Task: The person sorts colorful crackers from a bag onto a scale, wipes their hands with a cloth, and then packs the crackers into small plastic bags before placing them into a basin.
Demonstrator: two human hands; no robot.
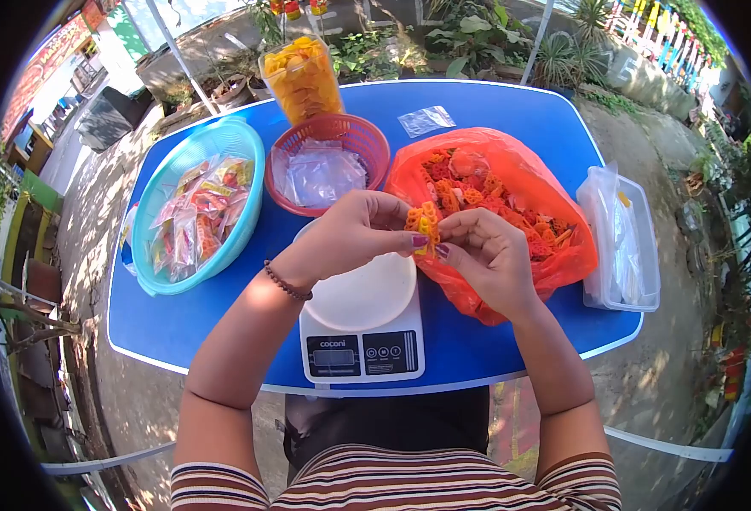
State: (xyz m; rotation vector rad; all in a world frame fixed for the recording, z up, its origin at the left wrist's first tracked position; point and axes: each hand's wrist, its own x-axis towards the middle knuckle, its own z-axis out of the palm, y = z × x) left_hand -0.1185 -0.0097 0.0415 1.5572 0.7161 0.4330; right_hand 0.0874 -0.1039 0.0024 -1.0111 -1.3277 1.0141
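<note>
Crackers (425, 225), orange-yellow, lattice-like, probably light, brittle; left hand (347, 233) and right hand (493, 257) pinch them between fingertips; best held gently by edges.

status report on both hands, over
Left hand, right hand pinching orange-yellow pieces; white scale near left hand; red bag by right; nothing visibly blocking.

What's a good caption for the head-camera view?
Hands hold orange and yellow pieces near a white scale on a blue table.
</note>
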